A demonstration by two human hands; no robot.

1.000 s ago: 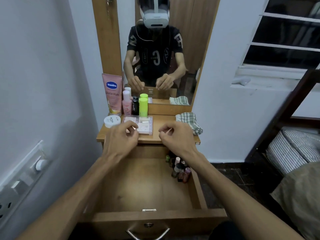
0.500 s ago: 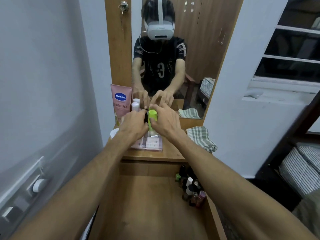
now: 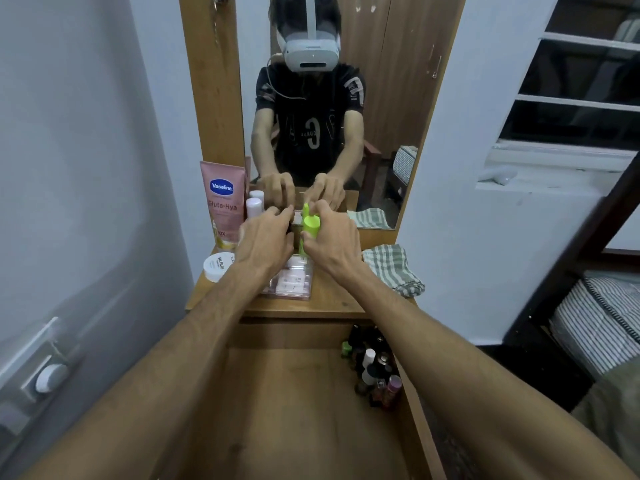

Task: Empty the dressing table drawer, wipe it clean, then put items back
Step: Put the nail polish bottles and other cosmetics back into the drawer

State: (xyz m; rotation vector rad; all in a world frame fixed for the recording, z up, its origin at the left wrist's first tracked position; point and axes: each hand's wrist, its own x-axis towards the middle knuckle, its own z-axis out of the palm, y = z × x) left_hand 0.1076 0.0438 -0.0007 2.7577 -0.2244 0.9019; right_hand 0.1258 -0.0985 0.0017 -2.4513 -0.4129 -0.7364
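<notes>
The drawer [image 3: 294, 420] stands pulled out below me, its wooden floor bare except for several small nail-polish bottles [image 3: 375, 370] in the back right corner. Both arms reach over it to the back of the table top. My right hand [image 3: 334, 242] grips a lime-green bottle [image 3: 310, 226], which leans left. My left hand [image 3: 266, 239] curls round a small dark bottle [image 3: 289, 229] beside it; the hand hides most of that bottle. A clear case [image 3: 294, 284] of pink items lies under my wrists.
A pink Vaseline tube [image 3: 223, 202] and a pink-capped bottle [image 3: 254, 206] stand at the back left, with a white jar [image 3: 218, 266] in front of them. A checked cloth [image 3: 393, 268] lies at the right end of the top. The mirror [image 3: 381, 98] rises behind, with a wall on each side.
Both hands moved from the table's front edge to the bottles at the back. The right hand took hold of the green bottle, which now leans.
</notes>
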